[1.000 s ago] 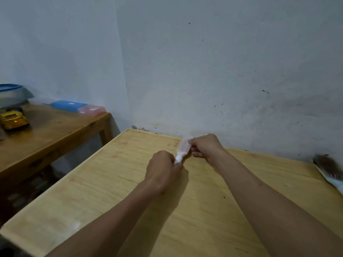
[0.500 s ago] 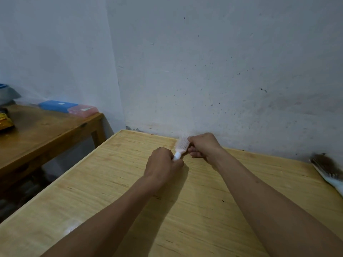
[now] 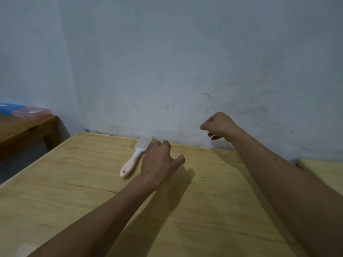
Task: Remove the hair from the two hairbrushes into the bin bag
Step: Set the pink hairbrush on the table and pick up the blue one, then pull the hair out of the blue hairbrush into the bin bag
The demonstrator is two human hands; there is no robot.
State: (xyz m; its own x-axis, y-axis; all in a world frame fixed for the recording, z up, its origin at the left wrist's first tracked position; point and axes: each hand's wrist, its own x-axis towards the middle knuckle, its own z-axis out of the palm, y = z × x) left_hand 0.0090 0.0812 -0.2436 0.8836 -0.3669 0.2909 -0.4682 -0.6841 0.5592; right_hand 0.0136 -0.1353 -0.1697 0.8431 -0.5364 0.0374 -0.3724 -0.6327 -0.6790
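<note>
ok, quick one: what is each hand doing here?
Left hand: open, fingertips at the pink hairbrush lying on the table, not gripping it.
Right hand: closed in a fist, raised; contents cannot be told.

pink hairbrush (image 3: pixel 134 158) lies flat on table (image 3: pixel 74 182).

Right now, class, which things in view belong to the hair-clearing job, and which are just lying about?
Job: pink hairbrush on the table; left hand beside it; right hand, closed.
Lying about: blue box and pink box on the side table.
</note>
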